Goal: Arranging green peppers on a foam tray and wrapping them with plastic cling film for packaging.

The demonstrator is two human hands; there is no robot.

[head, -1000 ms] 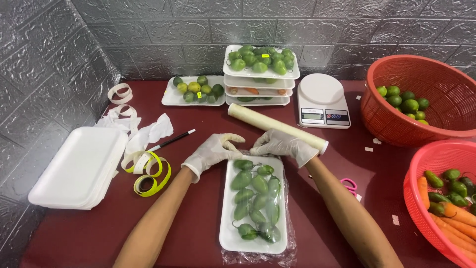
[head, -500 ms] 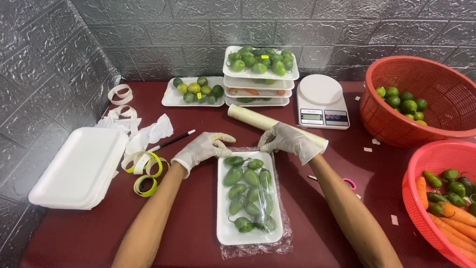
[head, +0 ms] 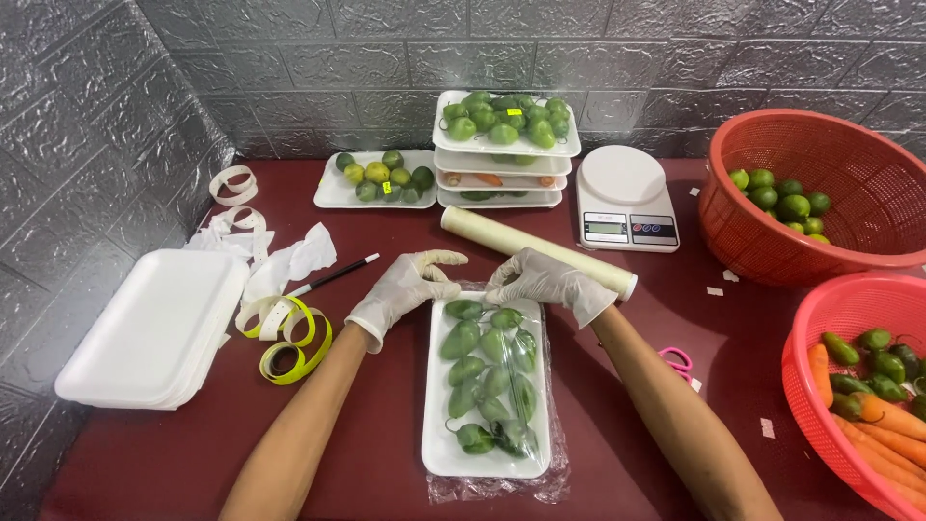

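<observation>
Both arms come up from the bottom of the frame and meet in the middle. The left hand [head: 405,286] wears a thin, pale rubber glove. It lies palm down at the top left corner of the white foam tray [head: 487,453], and its fingers [head: 439,260] are bent and pinched on the edge of the clear plastic wrap [head: 521,371]. The right hand [head: 550,280] has the same kind of glove. It sits at the top right corner of the tray, with its fingers curled and closed on the wrap too. The two hands are close to each other, almost touching.

The tray is long and flat with round corners, and it lies in the lower middle of the frame on the dark red tabletop [head: 174,453]. It is full of small, smooth green peppers [head: 482,376]. The shiny, crinkly wrap lies over them and sticks out under the bottom of the tray.

Just behind the hands lies the roll of wrap [head: 502,239], a long pale tube set at a slant. A white kitchen scale [head: 625,198] with a round top stands behind it. In the upper middle is a stack of filled trays [head: 503,154]. Empty foam trays [head: 145,323] lie at the left, beside yellow and white tape strips [head: 289,338]. Two red baskets with holes stand at the right: the upper basket [head: 820,193] holds limes, and the lower basket [head: 849,386] holds carrots and peppers.
</observation>
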